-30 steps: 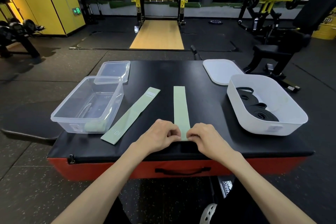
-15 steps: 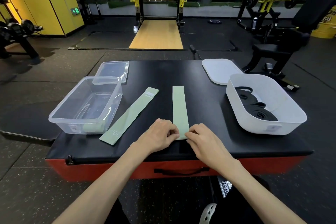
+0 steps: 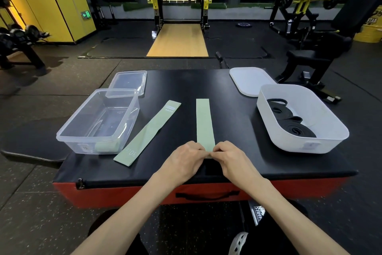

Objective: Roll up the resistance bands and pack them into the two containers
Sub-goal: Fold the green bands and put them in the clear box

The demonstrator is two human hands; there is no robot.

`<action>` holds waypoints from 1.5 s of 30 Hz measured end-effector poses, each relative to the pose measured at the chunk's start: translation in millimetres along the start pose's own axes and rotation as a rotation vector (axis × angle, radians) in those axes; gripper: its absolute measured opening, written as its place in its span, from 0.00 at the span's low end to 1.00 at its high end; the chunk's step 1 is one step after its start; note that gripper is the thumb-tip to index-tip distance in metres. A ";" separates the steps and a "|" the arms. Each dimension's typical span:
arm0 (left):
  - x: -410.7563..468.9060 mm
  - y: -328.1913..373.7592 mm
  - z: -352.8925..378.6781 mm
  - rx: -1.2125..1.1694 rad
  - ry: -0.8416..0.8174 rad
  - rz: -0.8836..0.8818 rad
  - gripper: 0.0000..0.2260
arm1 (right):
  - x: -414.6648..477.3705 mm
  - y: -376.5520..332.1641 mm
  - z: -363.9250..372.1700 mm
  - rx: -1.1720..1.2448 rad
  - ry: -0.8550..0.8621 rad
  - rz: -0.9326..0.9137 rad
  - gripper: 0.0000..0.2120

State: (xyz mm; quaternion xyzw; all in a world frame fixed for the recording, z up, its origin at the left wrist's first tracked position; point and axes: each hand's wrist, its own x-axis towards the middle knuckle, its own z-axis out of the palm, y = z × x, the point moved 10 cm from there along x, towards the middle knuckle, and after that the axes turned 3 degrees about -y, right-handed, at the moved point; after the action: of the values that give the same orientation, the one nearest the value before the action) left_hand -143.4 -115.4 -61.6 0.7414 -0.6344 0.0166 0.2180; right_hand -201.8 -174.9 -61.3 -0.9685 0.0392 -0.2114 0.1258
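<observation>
A pale green resistance band (image 3: 204,122) lies flat and straight on the black padded box (image 3: 227,151). My left hand (image 3: 184,160) and my right hand (image 3: 231,158) both pinch its near end, fingertips together. A second green band (image 3: 147,132) lies diagonally to the left, untouched. The clear container (image 3: 68,136) on the left holds a rolled green band (image 3: 106,147) in its near corner. The white container (image 3: 339,128) on the right holds rolled black bands (image 3: 289,124).
A clear lid (image 3: 128,82) lies behind the clear container and a white lid (image 3: 249,81) behind the white one. The box has a red side with a black handle (image 3: 206,195). Gym machines, a rack and dumbbells stand on the floor around.
My two hands have drawn closer together over the band's near end, and the end has curled slightly under my fingertips.
</observation>
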 end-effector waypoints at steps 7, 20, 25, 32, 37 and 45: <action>-1.2 -6.5 -1.1 -0.083 0.012 -0.025 0.09 | -6.2 -2.4 -3.2 0.031 0.031 0.018 0.11; 3.0 -13.6 -7.7 -0.162 0.036 -0.068 0.07 | 1.2 1.1 -4.0 0.031 0.072 0.044 0.05; 5.4 -18.3 -9.1 -0.122 0.057 -0.075 0.07 | 6.8 9.1 -0.8 0.055 0.059 0.069 0.07; 3.2 -19.0 -9.6 -0.027 0.052 -0.046 0.03 | 11.5 18.3 3.7 0.096 0.034 0.110 0.05; 11.4 -25.6 -7.6 -0.036 0.014 -0.059 0.06 | 6.5 16.4 1.9 0.069 0.059 0.122 0.06; 16.3 -30.5 -6.5 -0.051 0.000 -0.074 0.06 | 8.8 7.1 -4.7 0.029 0.069 0.079 0.08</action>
State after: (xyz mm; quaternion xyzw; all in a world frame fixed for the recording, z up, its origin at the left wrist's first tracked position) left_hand -109.6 -125.4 -60.0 0.7587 -0.6066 -0.0078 0.2374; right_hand -196.0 -183.9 -55.5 -0.9564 0.0787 -0.2400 0.1469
